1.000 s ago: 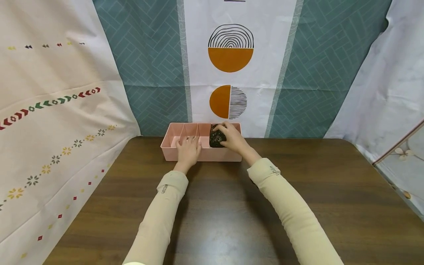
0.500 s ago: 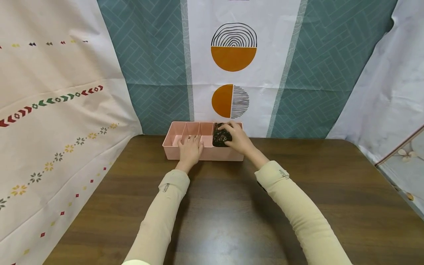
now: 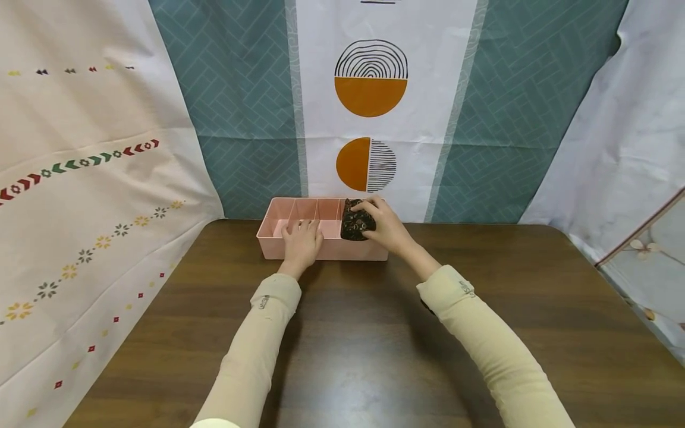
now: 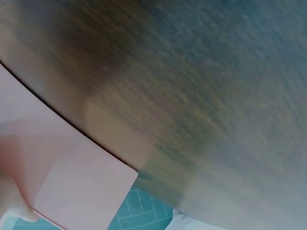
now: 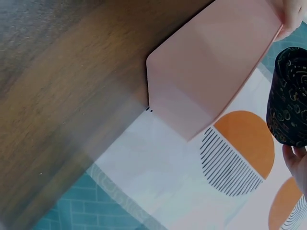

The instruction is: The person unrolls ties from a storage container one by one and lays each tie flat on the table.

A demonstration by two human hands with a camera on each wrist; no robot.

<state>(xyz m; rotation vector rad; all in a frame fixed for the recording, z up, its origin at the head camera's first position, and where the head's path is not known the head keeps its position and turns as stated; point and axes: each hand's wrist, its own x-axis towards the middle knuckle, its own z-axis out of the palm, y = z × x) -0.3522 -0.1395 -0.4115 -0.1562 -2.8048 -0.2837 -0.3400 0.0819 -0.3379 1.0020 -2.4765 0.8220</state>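
Observation:
In the head view, a pink divided organizer box (image 3: pixel 326 249) stands at the far edge of the table. My left hand (image 3: pixel 301 244) grips its front rim, fingers reaching over into the box. My right hand (image 3: pixel 387 226) holds a rolled black cloth (image 3: pixel 357 221) with a gold pattern over the right end, thumb and fingers at its right side. The cloth overlaps the front rim in this view. In the right wrist view, the rolled cloth (image 5: pixel 290 103) shows above the rim, with fingers (image 5: pixel 300 165) of the right hand against its end.
The brown wooden table (image 3: pixel 342 345) reaches from the box toward the person. Behind the box hangs a teal and white cloth (image 3: pixel 407 107). A patterned cream cloth (image 3: pixel 96 178) borders the left side, a pale floral one (image 3: pixel 631 148) the right.
The right hand and the rolled cloth have shifted slightly right along the box, and the cloth's lower edge now laps over the front rim. The left hand has stayed at the rim.

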